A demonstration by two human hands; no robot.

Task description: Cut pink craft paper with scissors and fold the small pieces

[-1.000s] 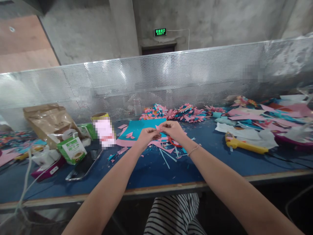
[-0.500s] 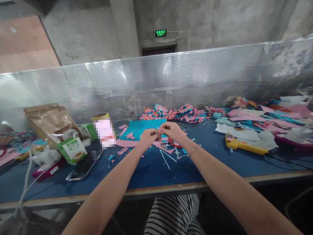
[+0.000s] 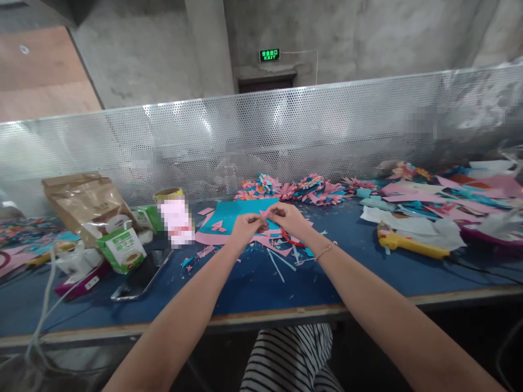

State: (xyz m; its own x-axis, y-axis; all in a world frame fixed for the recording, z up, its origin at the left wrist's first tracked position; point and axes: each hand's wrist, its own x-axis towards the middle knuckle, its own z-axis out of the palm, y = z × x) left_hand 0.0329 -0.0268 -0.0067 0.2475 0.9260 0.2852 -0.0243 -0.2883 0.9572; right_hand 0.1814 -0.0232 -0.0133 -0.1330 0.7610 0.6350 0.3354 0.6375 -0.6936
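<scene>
Between my fingertips is a small pink paper piece [image 3: 265, 214]. My left hand [image 3: 247, 226] pinches it from the left, and my right hand [image 3: 288, 219] pinches it from the right; both are closed. Beneath and behind them lies a blue sheet [image 3: 235, 212] on top of a pink sheet [image 3: 202, 237]. A few small pink cut pieces [image 3: 218, 226] rest on the blue sheet. Red-handled scissors [image 3: 291, 238], partly hidden, lie just under my right hand. Thin paper strips [image 3: 281, 264] and scraps are scattered in front.
Pink and blue fringed paper bunches [image 3: 312, 189] sit along the perforated metal screen [image 3: 183, 147]. At right are a yellow glue gun [image 3: 408, 242] and paper offcuts [image 3: 417, 191]. A phone [image 3: 143, 275], green-white box [image 3: 121, 249], tape roll [image 3: 169, 194] and brown bag [image 3: 87, 204] stand left.
My hands have shifted slightly, and the pink paper piece now shows more clearly between the fingertips. Everything on the table stays where it was.
</scene>
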